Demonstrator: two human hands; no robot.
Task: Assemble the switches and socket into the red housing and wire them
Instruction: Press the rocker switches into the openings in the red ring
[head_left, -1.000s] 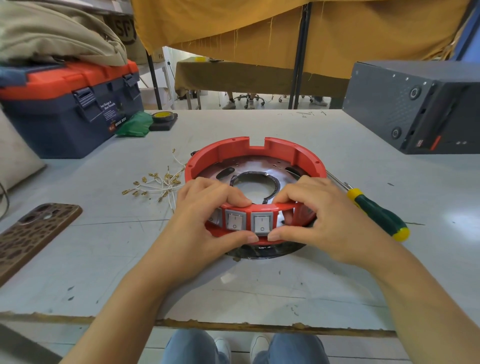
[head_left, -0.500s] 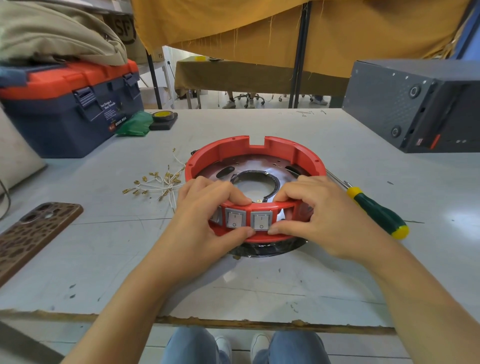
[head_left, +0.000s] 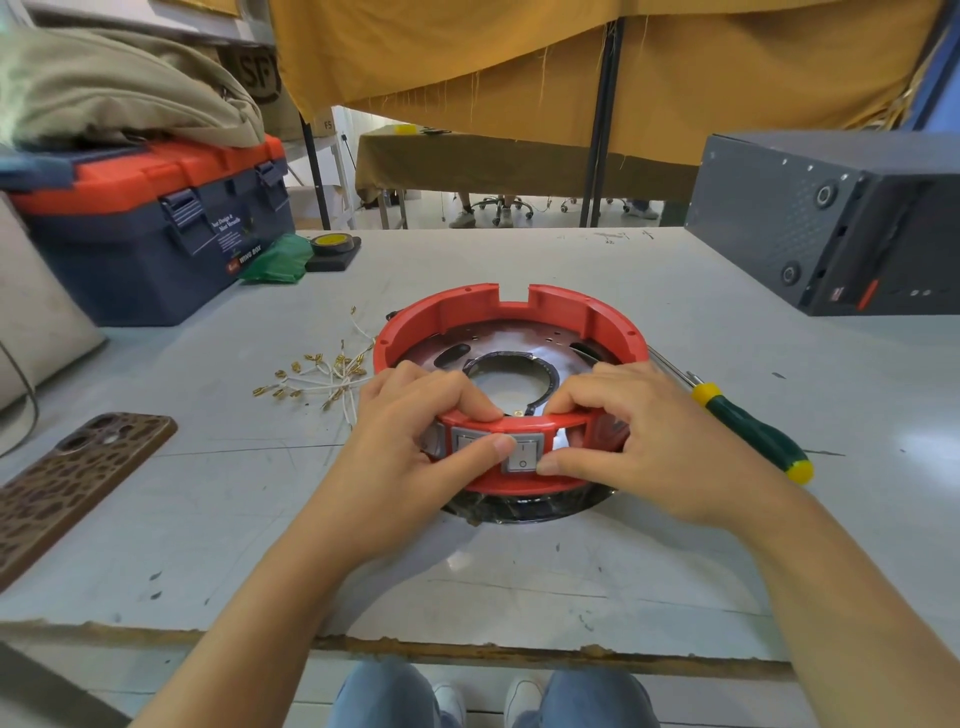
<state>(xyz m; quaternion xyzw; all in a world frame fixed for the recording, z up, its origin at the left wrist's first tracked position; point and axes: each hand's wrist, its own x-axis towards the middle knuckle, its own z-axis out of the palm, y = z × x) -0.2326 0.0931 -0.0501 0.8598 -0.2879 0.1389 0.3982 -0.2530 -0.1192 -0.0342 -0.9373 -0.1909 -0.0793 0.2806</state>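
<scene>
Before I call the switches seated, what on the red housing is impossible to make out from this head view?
- Left rocker switch: the left hand's thumb crosses its face.
- Leftmost switch: mostly behind the left hand.
- Housing wall opening right of the white rocker switch: covered by the right hand; no socket discernible.
- Switch terminals inside the wall: hidden by rim and fingers.
- Wire bundle: its near end runs under the left hand.

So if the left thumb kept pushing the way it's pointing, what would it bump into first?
The left hand grips the red housing, thumb across one switch, pointing right. It would probably first meet the next switch, then the right hand thumb beside it.
</scene>
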